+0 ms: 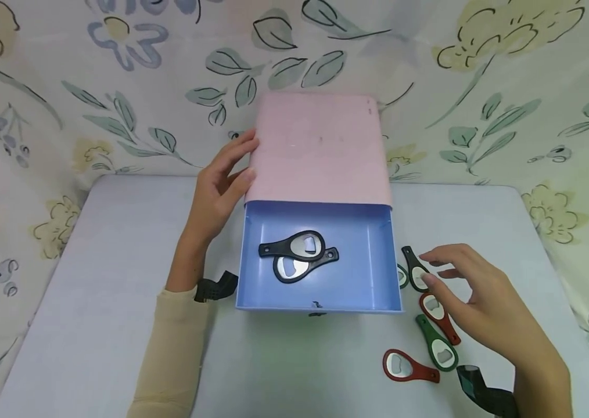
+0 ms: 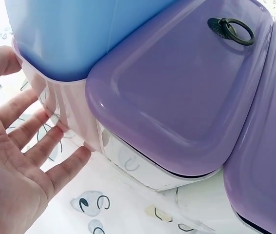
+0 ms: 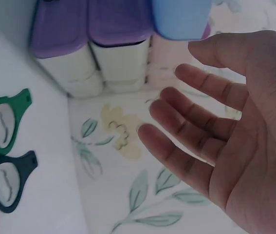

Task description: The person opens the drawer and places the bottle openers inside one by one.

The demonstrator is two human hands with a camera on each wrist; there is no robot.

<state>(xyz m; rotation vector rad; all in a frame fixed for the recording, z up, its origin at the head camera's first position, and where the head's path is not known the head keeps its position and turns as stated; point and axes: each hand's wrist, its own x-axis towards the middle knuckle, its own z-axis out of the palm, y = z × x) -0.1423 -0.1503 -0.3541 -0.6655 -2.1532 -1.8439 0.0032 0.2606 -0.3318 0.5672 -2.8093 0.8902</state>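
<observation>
My left hand [image 1: 213, 200] steadies the left side of a pink-topped drawer box [image 1: 320, 151], fingertips against its wall. The box's blue drawer [image 1: 357, 255] is pulled out. Inside lie two black bottle openers, an upper one [image 1: 273, 249] overlapping a lower one [image 1: 318, 261]. My right hand [image 1: 488, 307] hovers right of the drawer, fingers spread and holding nothing, close to a black bottle opener [image 1: 409, 258]. In the right wrist view its fingers are apart from the openers. Below on the table lie a red opener [image 1: 448, 331], a green opener [image 1: 427, 331] and another red opener [image 1: 420, 371].
A green opener [image 1: 402, 277] is partly hidden by the drawer's right wall. Purple drawer fronts [image 2: 167, 97], one with a ring pull [image 2: 240, 31], show below the blue drawer. The white table [image 1: 90, 325] meets a floral cloth [image 1: 169, 75] behind the box.
</observation>
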